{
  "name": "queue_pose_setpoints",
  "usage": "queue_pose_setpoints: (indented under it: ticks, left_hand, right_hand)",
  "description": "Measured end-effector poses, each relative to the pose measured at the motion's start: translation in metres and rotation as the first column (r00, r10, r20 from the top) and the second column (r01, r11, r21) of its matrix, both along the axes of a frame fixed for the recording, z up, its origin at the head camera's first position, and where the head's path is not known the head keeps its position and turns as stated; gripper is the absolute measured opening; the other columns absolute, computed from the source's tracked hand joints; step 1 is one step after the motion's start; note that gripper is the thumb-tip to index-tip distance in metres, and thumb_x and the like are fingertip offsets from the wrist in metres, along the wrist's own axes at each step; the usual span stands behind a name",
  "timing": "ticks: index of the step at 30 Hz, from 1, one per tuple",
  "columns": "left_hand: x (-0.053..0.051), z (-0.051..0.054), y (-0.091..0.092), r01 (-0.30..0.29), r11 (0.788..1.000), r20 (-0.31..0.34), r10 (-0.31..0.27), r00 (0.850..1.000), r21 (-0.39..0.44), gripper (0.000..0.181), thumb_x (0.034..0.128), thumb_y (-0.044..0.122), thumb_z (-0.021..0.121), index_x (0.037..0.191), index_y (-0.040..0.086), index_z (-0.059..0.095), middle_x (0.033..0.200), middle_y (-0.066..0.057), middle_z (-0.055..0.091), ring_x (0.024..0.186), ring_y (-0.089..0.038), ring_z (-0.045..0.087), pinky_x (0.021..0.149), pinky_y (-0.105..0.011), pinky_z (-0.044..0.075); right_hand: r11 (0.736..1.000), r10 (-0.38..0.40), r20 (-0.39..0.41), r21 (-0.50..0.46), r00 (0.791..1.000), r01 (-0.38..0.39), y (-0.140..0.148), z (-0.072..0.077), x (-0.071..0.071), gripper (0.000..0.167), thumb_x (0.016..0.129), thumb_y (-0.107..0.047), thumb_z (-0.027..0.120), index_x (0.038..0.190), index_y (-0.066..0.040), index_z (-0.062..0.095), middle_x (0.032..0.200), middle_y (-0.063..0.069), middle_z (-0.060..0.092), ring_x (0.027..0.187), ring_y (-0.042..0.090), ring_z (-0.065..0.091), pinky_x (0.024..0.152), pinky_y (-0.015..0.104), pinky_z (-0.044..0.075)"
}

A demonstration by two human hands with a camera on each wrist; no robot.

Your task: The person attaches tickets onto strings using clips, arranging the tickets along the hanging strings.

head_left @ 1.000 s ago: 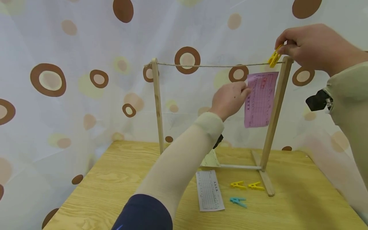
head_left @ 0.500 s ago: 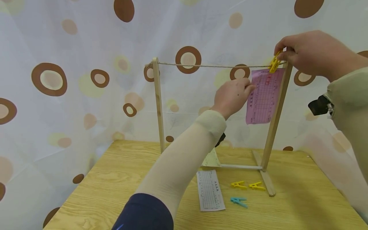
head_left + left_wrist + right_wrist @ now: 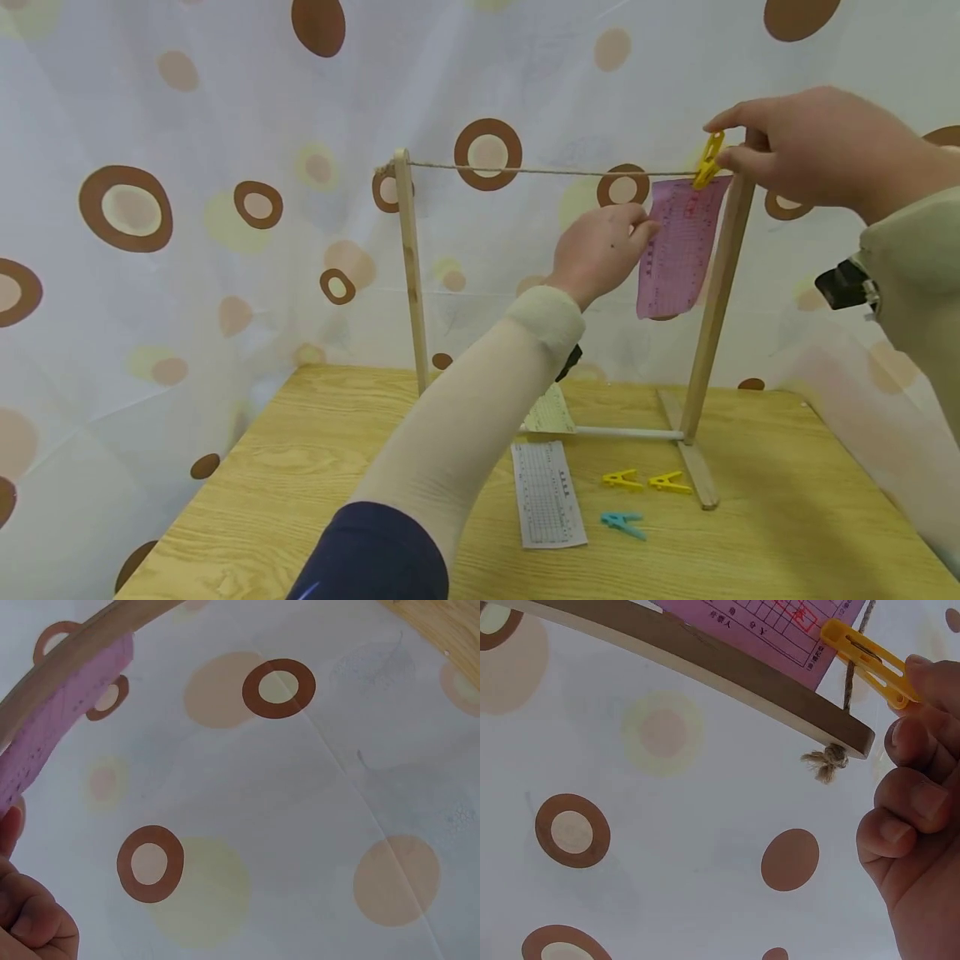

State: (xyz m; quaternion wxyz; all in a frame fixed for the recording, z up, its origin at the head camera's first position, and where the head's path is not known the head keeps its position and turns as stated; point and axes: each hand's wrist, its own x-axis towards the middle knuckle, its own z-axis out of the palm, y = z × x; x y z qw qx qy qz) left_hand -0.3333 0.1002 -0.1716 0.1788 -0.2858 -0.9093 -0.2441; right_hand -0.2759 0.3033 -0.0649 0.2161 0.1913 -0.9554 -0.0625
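Observation:
A pink printed slip [image 3: 681, 250] hangs just below the string [image 3: 555, 172], near the right post of a wooden frame. My left hand [image 3: 603, 250] pinches the slip's left edge; in the left wrist view its curled fingers [image 3: 34, 915] show at the lower left. Between thumb and index finger my right hand [image 3: 832, 150] holds a yellow clothespin [image 3: 708, 160] at the string, over the slip's top edge. From the right wrist view, the clothespin [image 3: 866, 664] has its nose at the slip's corner [image 3: 810, 656], with the string beside it.
Two yellow clothespins [image 3: 622, 479] [image 3: 670, 482] and a blue one [image 3: 622, 524] lie on the wooden table [image 3: 300, 467]. Left of them is a white printed slip [image 3: 549, 496], with a yellowish slip [image 3: 550, 412] behind it, partly hidden by my left arm. The right post [image 3: 720, 308] stands beside the pink slip.
The pink slip has risen to the string, its top now under the clothespin. My right hand has come down, and the clothespin sits slightly farther left along the string than before.

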Motion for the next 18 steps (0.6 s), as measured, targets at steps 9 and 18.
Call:
queue_pose_setpoints:
  ticks: [9,18]
  left_hand:
    - [-0.007,-0.004,-0.018,0.025,0.999,-0.003,-0.024,1.000,0.027,0.027,0.1052,0.046,0.051,0.112,0.027,0.069,0.097,0.015,0.066,0.077,-0.007,0.057,0.066,-0.025,0.045]
    - [-0.005,-0.010,-0.034,0.065,0.998,-0.021,-0.065,0.998,-0.009,0.026,0.1043,0.045,0.053,0.111,0.025,0.067,0.086,0.011,0.066,0.074,-0.009,0.056,0.067,-0.025,0.044]
  right_hand:
    - [0.998,0.029,-0.024,-0.054,0.999,-0.030,-0.001,-0.009,0.006,0.060,0.101,-0.022,0.050,0.155,-0.002,0.036,0.081,0.006,0.062,0.054,0.019,0.053,0.056,0.037,0.042]
    - [0.991,0.032,-0.095,-0.125,0.995,-0.044,0.001,-0.017,0.019,0.062,0.099,-0.024,0.059,0.155,-0.005,0.039,0.078,0.006,0.061,0.056,0.019,0.050,0.050,0.034,0.039]
